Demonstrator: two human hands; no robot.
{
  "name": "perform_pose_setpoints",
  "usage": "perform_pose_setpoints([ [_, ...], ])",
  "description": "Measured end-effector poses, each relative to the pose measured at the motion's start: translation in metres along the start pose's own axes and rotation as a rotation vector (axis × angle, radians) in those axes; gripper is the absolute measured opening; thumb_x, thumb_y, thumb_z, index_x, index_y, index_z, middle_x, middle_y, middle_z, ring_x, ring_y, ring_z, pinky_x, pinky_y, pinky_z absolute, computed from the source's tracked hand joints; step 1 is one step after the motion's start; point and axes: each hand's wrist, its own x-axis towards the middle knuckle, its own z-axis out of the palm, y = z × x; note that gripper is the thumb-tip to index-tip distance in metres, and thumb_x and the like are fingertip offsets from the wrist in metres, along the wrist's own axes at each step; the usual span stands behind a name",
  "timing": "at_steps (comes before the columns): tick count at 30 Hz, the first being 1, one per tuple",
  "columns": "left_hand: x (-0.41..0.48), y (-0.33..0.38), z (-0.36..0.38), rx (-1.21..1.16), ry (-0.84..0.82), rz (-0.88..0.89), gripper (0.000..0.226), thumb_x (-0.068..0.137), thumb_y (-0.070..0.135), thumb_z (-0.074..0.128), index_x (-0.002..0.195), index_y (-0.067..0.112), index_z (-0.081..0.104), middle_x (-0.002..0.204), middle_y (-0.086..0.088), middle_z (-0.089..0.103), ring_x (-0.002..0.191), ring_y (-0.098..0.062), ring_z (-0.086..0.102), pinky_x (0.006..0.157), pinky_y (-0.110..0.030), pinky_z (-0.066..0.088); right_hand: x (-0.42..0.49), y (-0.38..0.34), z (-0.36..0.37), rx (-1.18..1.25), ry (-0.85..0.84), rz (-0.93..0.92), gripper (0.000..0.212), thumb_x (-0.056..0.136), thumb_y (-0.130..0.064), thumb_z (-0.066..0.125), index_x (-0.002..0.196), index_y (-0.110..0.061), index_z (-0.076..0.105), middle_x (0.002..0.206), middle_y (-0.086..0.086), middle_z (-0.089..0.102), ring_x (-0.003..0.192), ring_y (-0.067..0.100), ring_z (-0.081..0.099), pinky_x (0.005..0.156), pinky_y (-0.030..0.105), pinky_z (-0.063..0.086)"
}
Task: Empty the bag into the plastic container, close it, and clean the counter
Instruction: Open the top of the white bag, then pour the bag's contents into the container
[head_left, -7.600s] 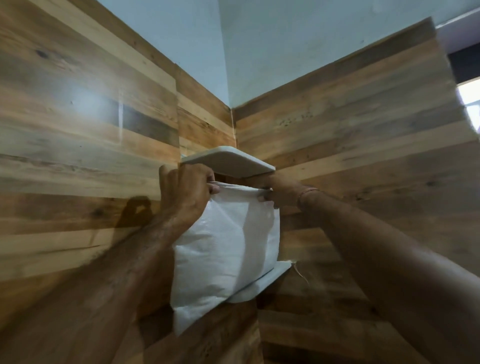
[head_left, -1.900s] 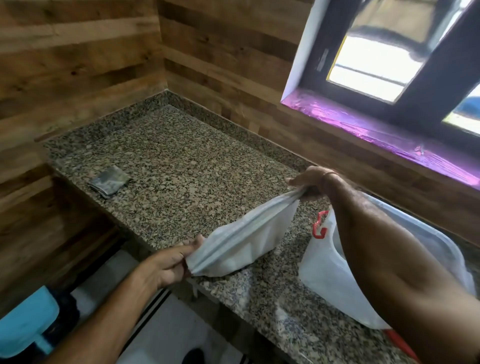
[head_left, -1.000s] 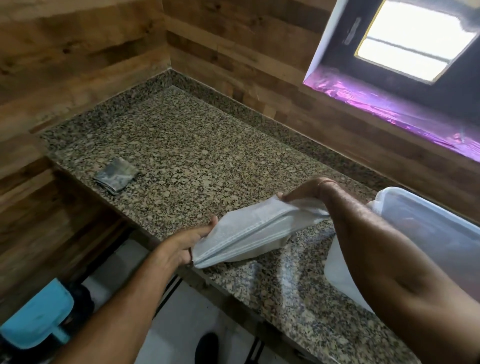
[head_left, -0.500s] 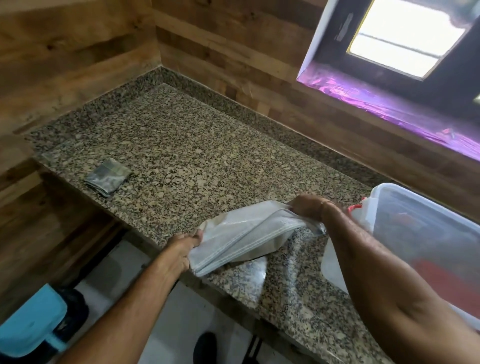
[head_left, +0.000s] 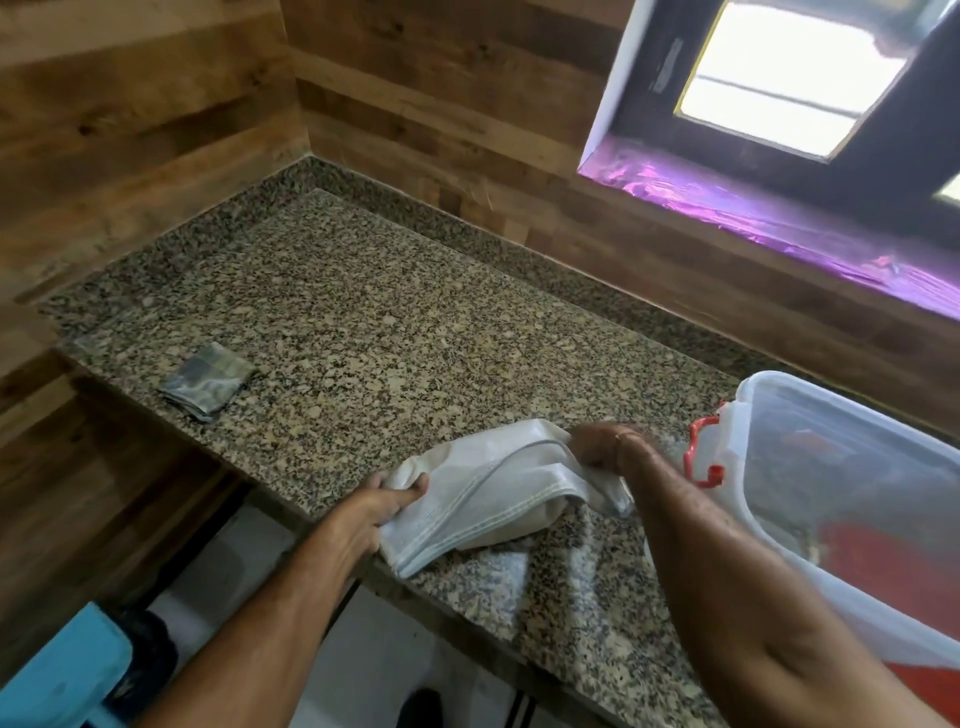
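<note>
My left hand (head_left: 382, 512) and right hand (head_left: 597, 444) both pinched the limp white woven bag (head_left: 488, 496) on the speckled granite counter (head_left: 363, 332), seemingly emptied; the clear plastic container (head_left: 810, 467) looked lidless, the folded grey cloth (head_left: 208, 379) untouched.

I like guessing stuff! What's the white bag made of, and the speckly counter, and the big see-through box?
The bag looks like woven plastic sacking: faint grid texture, stitched edge, floppy folds. It might be coated cloth. The counter looks like polished granite: black, tan and grey flecks with a shiny glare near its front edge. The box looks like cloudy clear plastic with a red latch.
</note>
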Motion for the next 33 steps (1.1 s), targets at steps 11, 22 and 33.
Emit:
perform_pose_setpoints([
  [11,-0.03,0.044,0.019,-0.04,0.111,0.2,0.024,0.089,0.021,0.078,0.102,0.008,0.062,0.099,-0.019,0.071,0.08,-0.029,0.067,0.065,-0.038,0.059,-0.067,-0.039,-0.059,0.25,0.208,-0.081,0.023,0.095,-0.019,0.063,0.073,-0.015,0.065,0.07,-0.003,0.066,0.056,0.011,0.061,0.047,0.02,0.045],
  [22,-0.132,0.209,0.145,-0.059,-0.02,0.713,0.028,0.083,0.024,0.085,0.087,0.014,0.059,0.09,-0.01,0.071,0.077,-0.022,0.067,0.072,-0.037,0.061,-0.195,0.048,-0.22,0.873,0.487,-0.347,0.016,0.098,-0.014,0.068,0.084,-0.008,0.072,0.085,0.012,0.069,0.072,0.025,0.063,0.081,0.047,0.057],
  [33,-0.162,0.171,0.332,0.007,-0.119,0.867,0.03,0.084,0.016,0.085,0.092,0.016,0.056,0.089,-0.008,0.064,0.069,-0.018,0.058,0.057,-0.028,0.056,-0.243,0.239,-0.211,1.042,0.714,-0.363,0.013,0.102,-0.017,0.062,0.093,-0.012,0.071,0.073,0.008,0.063,0.06,0.021,0.054,0.052,0.031,0.043],
])
